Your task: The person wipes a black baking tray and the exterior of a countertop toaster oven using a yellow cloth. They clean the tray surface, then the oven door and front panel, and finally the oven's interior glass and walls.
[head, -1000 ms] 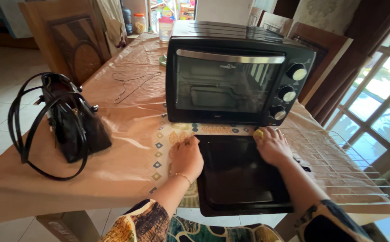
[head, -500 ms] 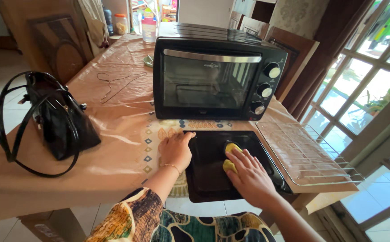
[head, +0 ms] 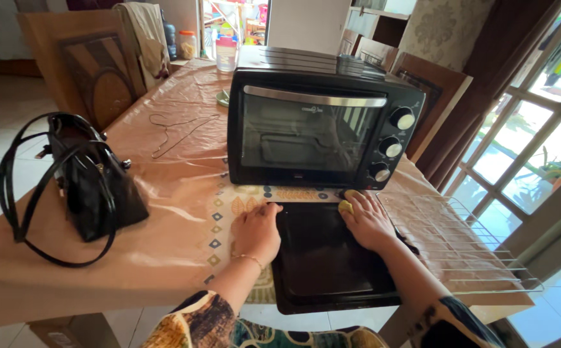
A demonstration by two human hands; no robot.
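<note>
A black baking tray (head: 322, 264) lies on the table in front of a black toaster oven (head: 316, 132) whose glass door is closed. My left hand (head: 258, 231) rests flat on the tray's left rim, holding it steady. My right hand (head: 368, 220) presses a yellow sponge (head: 345, 205) against the tray's far right corner, fingers spread over it. Only a small part of the sponge shows past my fingers.
A wire oven rack (head: 464, 241) lies at the right, overhanging the table edge. A black handbag (head: 90, 183) with long straps stands at the left. A wire hanger (head: 177, 132) lies behind it. Jars and a bottle (head: 227, 51) stand at the far end. A window is at the right.
My right hand moved the sponge from the tray's middle up to its far right corner. My left hand stayed on the left rim. The camera view shifted a little.
</note>
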